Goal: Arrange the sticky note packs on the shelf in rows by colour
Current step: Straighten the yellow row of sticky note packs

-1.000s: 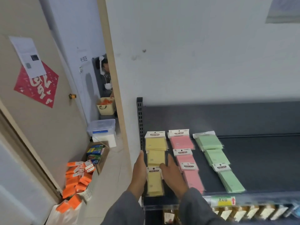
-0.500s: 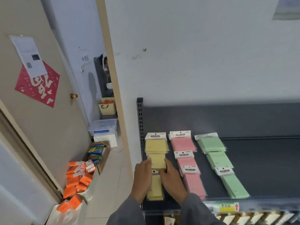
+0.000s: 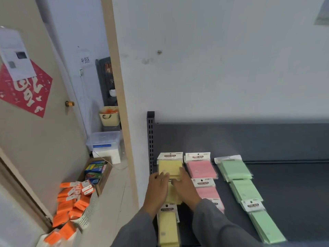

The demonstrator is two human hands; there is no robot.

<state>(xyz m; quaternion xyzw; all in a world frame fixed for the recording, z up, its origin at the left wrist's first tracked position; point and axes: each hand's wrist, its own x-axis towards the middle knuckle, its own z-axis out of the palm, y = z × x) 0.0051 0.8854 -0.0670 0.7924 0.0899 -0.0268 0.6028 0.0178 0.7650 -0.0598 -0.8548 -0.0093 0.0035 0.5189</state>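
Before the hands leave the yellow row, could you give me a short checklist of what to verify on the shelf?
1. Yellow packs in one row: back yellow pack and front yellow pack line up; ok.
2. Middle yellow pack seated straight: mostly hidden under the hands; cannot tell.
3. Left hand and right hand flank the middle pack, fingertips at the back pack's lower edge; grip cannot tell.
4. Pink row single colour, straight; ok.
5. Green row single colour; ok, though it slants rightward toward the front.
6. Shelf has bare room to the right; ok.
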